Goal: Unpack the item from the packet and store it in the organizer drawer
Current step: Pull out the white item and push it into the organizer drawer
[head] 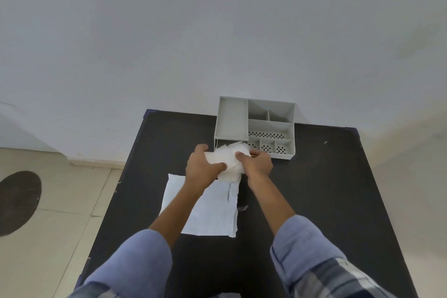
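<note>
Pale grey wall fills most of what I can see, and below it a black table stands pushed against that wall, with beige floor tiles off to the side. At the far edge of the table sits a grey organizer, its top split into open compartments, some with perforated bottoms, and its drawer at the lower left looks pulled out toward the person. Nearer to them a flat white packet lies on the table, and it seems already emptied. Both hands are raised just in front of the drawer, closed around a soft white wrapped bundle: the left hand grips its near left side with the thumb laid across the front, and the right hand pinches its right edge, fingers curled. A hint of something reddish shows at the right fingers, though I cannot tell what it is. My guess is that the item is out of the packet and is either still being freed from its inner wrap or is about to go into the drawer. Next the bundle would need to be eased down into the drawer opening, kept compact enough to clear the edge above, and then the drawer pushed shut
</note>
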